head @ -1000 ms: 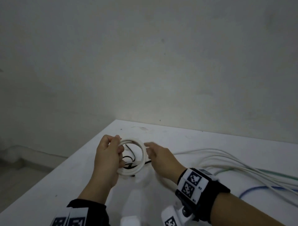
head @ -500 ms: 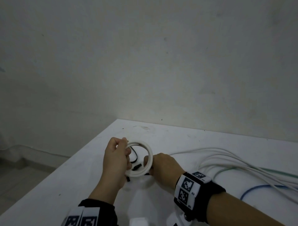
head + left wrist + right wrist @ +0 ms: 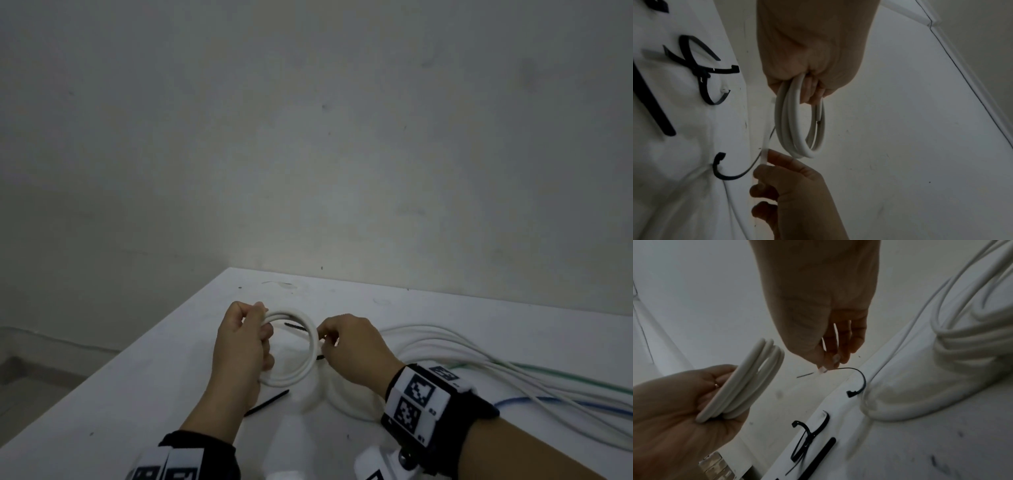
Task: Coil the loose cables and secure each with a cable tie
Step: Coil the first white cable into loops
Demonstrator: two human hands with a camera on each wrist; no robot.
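A coil of white cable is held upright over the white table; my left hand grips its left side with the fingers curled round the loops. Just right of the coil, my right hand pinches a thin black cable tie between thumb and fingertips. The tie's head hangs free, and its tip points toward the coil. A narrow white strip sits in the same pinch; I cannot tell what it is.
Several loose white cables lie in a heap at the right, with a green cable and a blue cable beyond. Spare black ties lie under the hands, one near my left wrist. The table's left edge is close.
My right hand dipped to the table behind the coil and has come up at the coil's right side pinching a black tie. My left hand has kept hold of the coil.
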